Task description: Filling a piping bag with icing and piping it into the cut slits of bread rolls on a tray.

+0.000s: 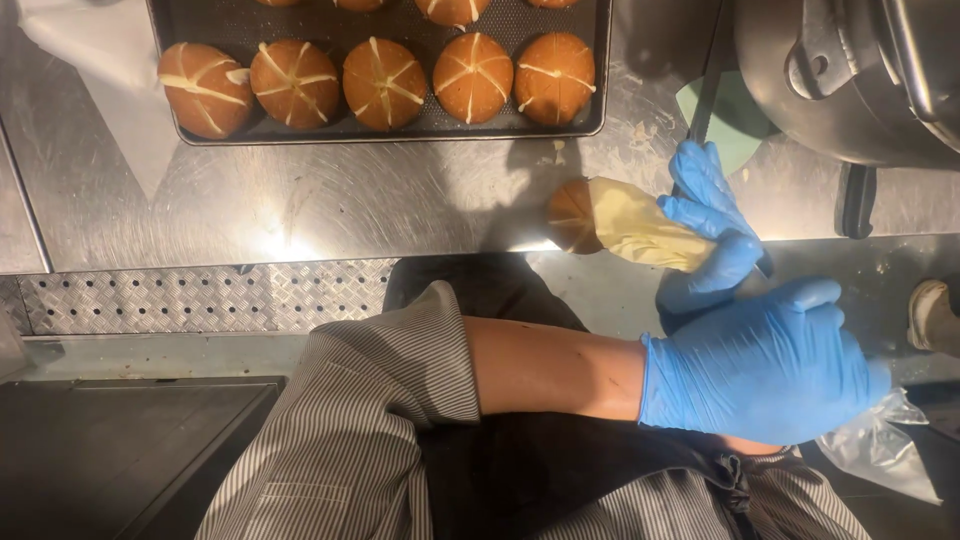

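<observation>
Both hands wear thin blue disposable gloves with a slight sheen. The left hand [765, 370] has its glove ending in a plain cuff at the wrist, and the forearm behind it is bare up to the elbow. The glove on the right hand [712, 225], just beyond the left, is creased and wrinkled across the fingers. Behind the bare forearm, the sleeve [395, 365] is rolled or cut short; the shirt is of cloth with fine grey and white stripes, and a seam shows near the lower edge. Over the shirt sits a dark apron [540, 470], black or near it, with a tie knotted below the left hand.
</observation>
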